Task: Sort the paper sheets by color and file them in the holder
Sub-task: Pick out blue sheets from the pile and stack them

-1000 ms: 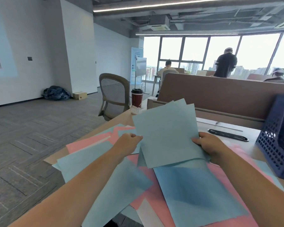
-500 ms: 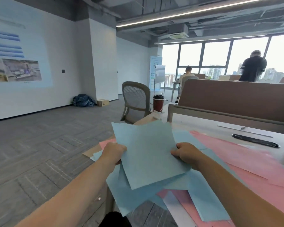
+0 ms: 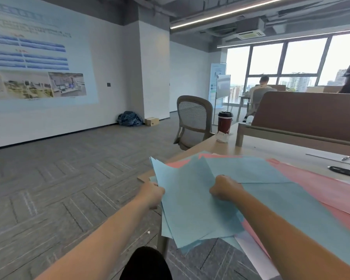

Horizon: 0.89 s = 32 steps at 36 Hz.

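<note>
Red cup [image 3: 224,122] w/ black lid stands on desk [image 3: 261,150] by white tissue [image 3: 222,137], mesh chair [image 3: 194,118] nearby, cardboard box [image 3: 152,121] & blue bag [image 3: 129,118] at far wall.

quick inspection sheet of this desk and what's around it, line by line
surface: wooden desk, mostly covered by loose paper
job's things: blue sheets gathered in a stack overhanging the near left corner; pink sheets lying flat to the right; holder not in view
clutter: cup and crumpled white paper at the far end; black pen on the right
hands: left hand grips the stack's left edge; right hand grips its right side
cables: nothing seen
surroundings: chair, divider, projected slide, people by the windows
</note>
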### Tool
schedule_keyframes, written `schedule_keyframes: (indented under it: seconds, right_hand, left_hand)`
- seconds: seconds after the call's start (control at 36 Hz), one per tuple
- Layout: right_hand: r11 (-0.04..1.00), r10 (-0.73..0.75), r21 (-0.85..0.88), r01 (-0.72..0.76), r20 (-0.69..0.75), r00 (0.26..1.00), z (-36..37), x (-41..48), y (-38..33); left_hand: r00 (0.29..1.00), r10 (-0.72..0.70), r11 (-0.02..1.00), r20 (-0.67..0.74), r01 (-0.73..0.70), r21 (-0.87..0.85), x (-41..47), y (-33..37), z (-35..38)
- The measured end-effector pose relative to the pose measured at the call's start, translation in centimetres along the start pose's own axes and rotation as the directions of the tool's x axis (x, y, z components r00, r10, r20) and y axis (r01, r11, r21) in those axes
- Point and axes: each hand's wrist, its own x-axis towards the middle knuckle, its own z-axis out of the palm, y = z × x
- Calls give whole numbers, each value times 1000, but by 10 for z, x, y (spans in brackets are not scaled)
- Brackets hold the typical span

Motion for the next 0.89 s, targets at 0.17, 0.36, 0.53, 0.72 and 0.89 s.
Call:
schedule_keyframes:
  seconds: [0.17, 0.36, 0.53, 0.72, 0.89]
  right_hand:
    - [998, -46, 43, 47, -28, 999, -1, 3, -2]
    - [947, -96, 289, 139, -155, 983, -6, 4, 7]
    - [862, -48, 480, 164, -246, 968, -15, 5, 22]
    - [808, 73, 579, 108, -280, 957, -26, 14, 46]
    - [867, 116, 496, 56, -310, 944, -27, 44, 76]
  left_hand:
    - [999, 22, 999, -29, -23, -35, 7, -6, -2]
    - [999, -9, 974, -49, -3, -227, 11, 0, -2]
    - [995, 23, 918, -98, -60, -392, 2, 18, 3]
    - [997, 67, 928, 33, -50, -370, 21, 34, 31]
    - [979, 201, 967, 44, -192, -166, 34, 59, 66]
